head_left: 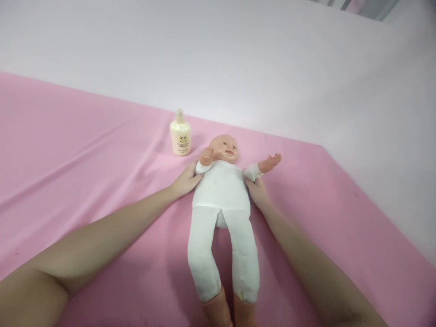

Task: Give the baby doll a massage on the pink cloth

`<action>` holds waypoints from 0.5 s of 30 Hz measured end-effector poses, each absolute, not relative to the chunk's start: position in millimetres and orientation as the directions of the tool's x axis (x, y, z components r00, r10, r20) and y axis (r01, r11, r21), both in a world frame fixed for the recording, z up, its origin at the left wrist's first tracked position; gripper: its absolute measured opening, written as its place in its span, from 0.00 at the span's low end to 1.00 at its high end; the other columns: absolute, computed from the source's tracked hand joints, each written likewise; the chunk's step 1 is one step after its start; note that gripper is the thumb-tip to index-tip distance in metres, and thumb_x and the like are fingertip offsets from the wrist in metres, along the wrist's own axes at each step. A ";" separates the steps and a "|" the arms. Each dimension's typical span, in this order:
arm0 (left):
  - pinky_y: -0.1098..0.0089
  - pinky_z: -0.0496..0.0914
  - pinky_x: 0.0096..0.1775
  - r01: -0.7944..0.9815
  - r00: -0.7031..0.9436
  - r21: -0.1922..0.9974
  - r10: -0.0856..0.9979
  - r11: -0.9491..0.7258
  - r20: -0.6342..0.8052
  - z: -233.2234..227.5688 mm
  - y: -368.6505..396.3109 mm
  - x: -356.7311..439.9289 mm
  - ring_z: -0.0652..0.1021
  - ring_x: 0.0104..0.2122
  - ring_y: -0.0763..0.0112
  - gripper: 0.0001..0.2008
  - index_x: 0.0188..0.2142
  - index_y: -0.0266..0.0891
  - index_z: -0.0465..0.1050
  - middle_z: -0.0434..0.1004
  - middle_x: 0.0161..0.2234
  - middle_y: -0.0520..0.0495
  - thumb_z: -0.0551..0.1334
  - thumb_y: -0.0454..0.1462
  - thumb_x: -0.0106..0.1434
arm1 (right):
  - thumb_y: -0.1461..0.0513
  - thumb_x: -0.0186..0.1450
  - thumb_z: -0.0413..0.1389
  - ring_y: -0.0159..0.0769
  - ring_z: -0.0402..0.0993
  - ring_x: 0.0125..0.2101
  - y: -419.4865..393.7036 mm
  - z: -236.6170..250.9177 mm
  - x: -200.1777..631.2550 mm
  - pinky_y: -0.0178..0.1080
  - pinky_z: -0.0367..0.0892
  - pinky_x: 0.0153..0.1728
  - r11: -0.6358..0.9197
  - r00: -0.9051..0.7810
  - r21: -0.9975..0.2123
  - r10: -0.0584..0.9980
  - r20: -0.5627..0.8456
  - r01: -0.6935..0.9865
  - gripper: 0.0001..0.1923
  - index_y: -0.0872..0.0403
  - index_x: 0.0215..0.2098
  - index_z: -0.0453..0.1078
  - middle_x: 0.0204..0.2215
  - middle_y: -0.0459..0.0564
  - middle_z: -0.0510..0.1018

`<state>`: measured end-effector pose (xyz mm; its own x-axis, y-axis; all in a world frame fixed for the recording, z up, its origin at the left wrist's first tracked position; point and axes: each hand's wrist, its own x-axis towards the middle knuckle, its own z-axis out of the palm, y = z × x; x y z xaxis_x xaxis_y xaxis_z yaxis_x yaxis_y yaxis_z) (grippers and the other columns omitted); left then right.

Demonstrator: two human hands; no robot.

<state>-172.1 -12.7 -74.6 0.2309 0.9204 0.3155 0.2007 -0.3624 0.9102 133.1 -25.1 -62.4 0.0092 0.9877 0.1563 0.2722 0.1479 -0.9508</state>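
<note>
A baby doll (222, 186) with a white cloth body lies on its back, its head away from me and its feet at the bottom edge of the view. My left hand (188, 180) grips its side under the arm on the left, thumb against the torso. On the opposite side, my right hand (257, 190) holds the doll below its other arm. Most fingers of both hands are hidden behind the doll's arms and body. The doll's arms stick out over my hands, and its legs lie slightly apart.
A cream pump bottle (180, 136) with a printed label stands upright just left of the doll's head. Pink cloth (112, 136) with some creases covers the surface. Beyond its edge is a plain whitish area (204, 54).
</note>
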 end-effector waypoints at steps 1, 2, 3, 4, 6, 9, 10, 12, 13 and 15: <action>0.48 0.69 0.65 0.202 0.231 0.909 0.920 -0.363 0.316 -74.9 -12.6 -172.2 0.74 0.64 0.46 0.30 0.67 0.39 0.64 0.72 0.66 0.37 0.64 0.45 0.70 | 0.43 0.66 0.60 0.57 0.76 0.52 -25.0 -62.7 133.0 0.56 0.70 0.58 0.148 0.009 -0.951 0.988 0.157 0.272 0.22 0.49 0.46 0.75 0.46 0.53 0.84; 0.48 0.70 0.65 0.206 0.233 0.909 0.921 -0.362 0.313 -74.9 -12.5 -172.2 0.75 0.63 0.46 0.29 0.67 0.39 0.64 0.73 0.65 0.37 0.64 0.45 0.70 | 0.43 0.66 0.60 0.57 0.76 0.52 -24.7 -63.2 133.1 0.57 0.71 0.58 0.150 0.010 -0.950 0.987 0.158 0.273 0.22 0.49 0.46 0.76 0.46 0.53 0.84; 0.48 0.70 0.64 0.211 0.237 0.910 0.922 -0.358 0.307 -74.8 -12.5 -172.3 0.76 0.62 0.46 0.29 0.67 0.39 0.64 0.74 0.64 0.37 0.64 0.45 0.70 | 0.43 0.66 0.60 0.58 0.77 0.52 -24.4 -64.0 133.2 0.58 0.71 0.58 0.151 0.011 -0.950 0.987 0.160 0.274 0.22 0.49 0.46 0.76 0.45 0.53 0.84; 0.47 0.71 0.63 0.215 0.241 0.911 0.923 -0.353 0.301 -74.7 -12.5 -172.3 0.76 0.61 0.46 0.29 0.67 0.39 0.64 0.75 0.64 0.37 0.64 0.45 0.70 | 0.42 0.66 0.60 0.58 0.77 0.52 -23.9 -64.9 133.4 0.59 0.71 0.58 0.150 0.015 -0.950 0.987 0.161 0.275 0.22 0.49 0.46 0.76 0.45 0.53 0.84; 0.47 0.71 0.63 0.217 0.243 0.913 0.925 -0.345 0.292 -74.0 -12.8 -172.4 0.77 0.60 0.46 0.29 0.67 0.39 0.64 0.75 0.64 0.37 0.64 0.45 0.71 | 0.42 0.66 0.60 0.60 0.77 0.52 -22.8 -67.2 134.0 0.61 0.71 0.59 0.142 0.026 -0.949 0.988 0.155 0.281 0.22 0.48 0.45 0.76 0.45 0.53 0.84; 0.47 0.71 0.63 0.212 0.242 0.913 0.924 -0.349 0.297 -71.9 -13.7 -172.0 0.76 0.61 0.46 0.29 0.67 0.39 0.64 0.75 0.64 0.38 0.64 0.45 0.71 | 0.42 0.65 0.60 0.61 0.77 0.54 -20.9 -70.4 134.6 0.63 0.70 0.60 0.145 0.032 -0.950 0.987 0.160 0.276 0.22 0.47 0.47 0.76 0.46 0.53 0.84; 0.47 0.71 0.63 0.212 0.243 0.911 0.922 -0.354 0.302 -71.0 -14.2 -171.9 0.76 0.62 0.46 0.28 0.66 0.39 0.65 0.75 0.64 0.38 0.64 0.45 0.70 | 0.42 0.65 0.60 0.61 0.77 0.55 -20.3 -71.2 134.7 0.62 0.70 0.61 0.150 0.027 -0.951 0.986 0.163 0.270 0.22 0.47 0.48 0.76 0.47 0.53 0.83; 0.47 0.71 0.64 0.209 0.250 0.908 0.918 -0.363 0.309 -68.9 -15.3 -171.5 0.75 0.63 0.45 0.28 0.66 0.38 0.65 0.74 0.65 0.37 0.64 0.44 0.70 | 0.43 0.66 0.60 0.61 0.77 0.55 -19.4 -72.4 134.9 0.62 0.70 0.61 0.157 0.014 -0.952 0.986 0.166 0.263 0.22 0.48 0.48 0.77 0.47 0.54 0.83; 0.47 0.71 0.64 0.206 0.255 0.908 0.916 -0.364 0.310 -68.0 -15.8 -171.4 0.75 0.63 0.44 0.28 0.66 0.38 0.65 0.74 0.65 0.37 0.63 0.44 0.71 | 0.43 0.66 0.60 0.62 0.76 0.56 -19.0 -72.7 135.0 0.62 0.70 0.61 0.157 0.010 -0.952 0.986 0.165 0.261 0.22 0.48 0.48 0.77 0.47 0.54 0.83; 0.46 0.70 0.65 0.199 0.260 0.911 0.916 -0.362 0.307 -67.0 -16.6 -171.3 0.74 0.65 0.44 0.28 0.67 0.39 0.64 0.73 0.66 0.37 0.63 0.44 0.71 | 0.43 0.66 0.60 0.63 0.76 0.56 -18.6 -73.2 135.2 0.62 0.70 0.62 0.152 0.007 -0.954 0.987 0.160 0.260 0.22 0.49 0.48 0.77 0.46 0.54 0.83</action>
<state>-171.3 -16.6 -67.0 0.2598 0.9156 0.3069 0.1993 -0.3618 0.9107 135.2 -18.6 -73.2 0.0074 0.9872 0.1595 0.2601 0.1521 -0.9535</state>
